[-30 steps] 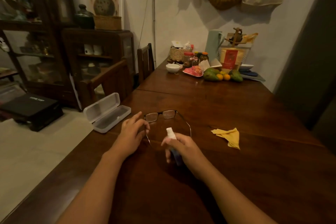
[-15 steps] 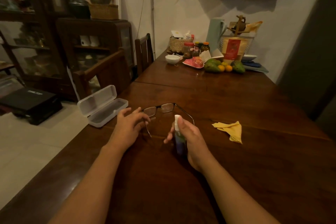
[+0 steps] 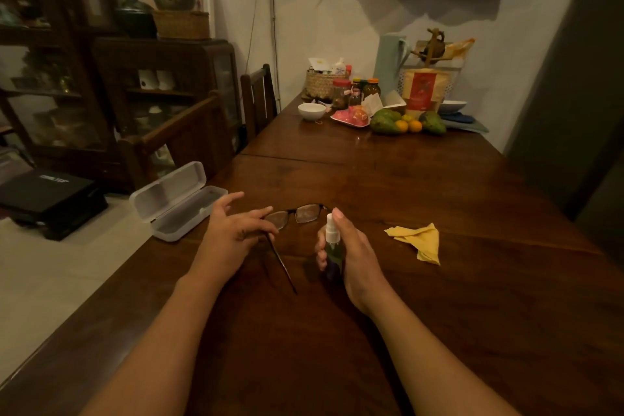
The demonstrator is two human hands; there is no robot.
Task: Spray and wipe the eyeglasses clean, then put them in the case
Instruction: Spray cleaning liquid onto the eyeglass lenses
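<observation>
Dark-framed eyeglasses [image 3: 305, 213] lie unfolded on the wooden table [image 3: 439, 314], lenses facing away from me. My left hand [image 3: 229, 236] pinches their left temple near the hinge, other fingers spread. My right hand [image 3: 354, 257] grips a small spray bottle [image 3: 332, 243] upright just behind the glasses, with the index finger on top of its white nozzle. The right temple is hidden behind that hand. An open translucent case [image 3: 179, 203] sits at the table's left edge, beside my left hand. A crumpled yellow cloth [image 3: 418, 240] lies to the right of the bottle.
At the far end of the table stand a white bowl [image 3: 311, 111], jars, a woven basket [image 3: 320, 83], fruit [image 3: 401, 121] and a pale jug [image 3: 391, 57]. Two wooden chairs [image 3: 189, 142] line the left side. A dark cabinet stands beyond them.
My right hand has brought the spray bottle upright and closer to the lenses, index finger now on the nozzle. My left hand has spread its fingers and stays at the left temple.
</observation>
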